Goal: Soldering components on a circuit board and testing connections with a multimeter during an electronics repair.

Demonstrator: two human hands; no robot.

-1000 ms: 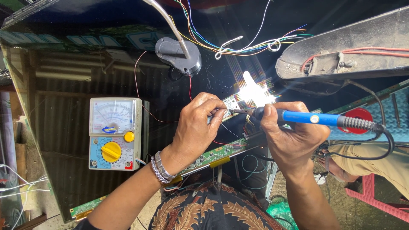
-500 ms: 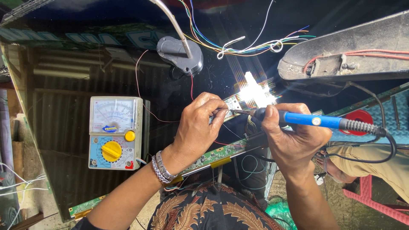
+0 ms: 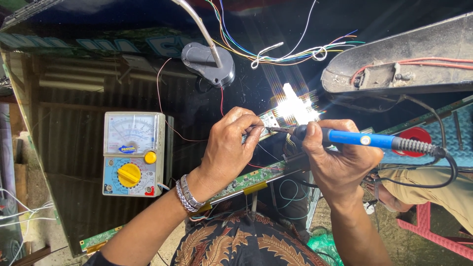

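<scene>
My right hand (image 3: 337, 157) grips a blue-handled soldering iron (image 3: 362, 140), its tip pointing left at a small spot on a long green circuit board (image 3: 251, 178). My left hand (image 3: 231, 145), with a metal bracelet on the wrist, pinches a thin strand of wire or solder right at the iron's tip. Both hands hover over the edge of a large dark glossy panel (image 3: 98, 79). A bright glare (image 3: 294, 106) just behind the tip hides part of the board.
An analog multimeter (image 3: 132, 153) with a yellow dial lies on the panel at left. A grey lamp base (image 3: 208, 63) with a gooseneck stands at the back, beside loose coloured wires (image 3: 295, 49). A grey casing (image 3: 399, 64) sits upper right, a red stool (image 3: 433, 236) lower right.
Both hands stay almost still at the board; the iron's tip holds at the same spot, with only a slight shift of the view.
</scene>
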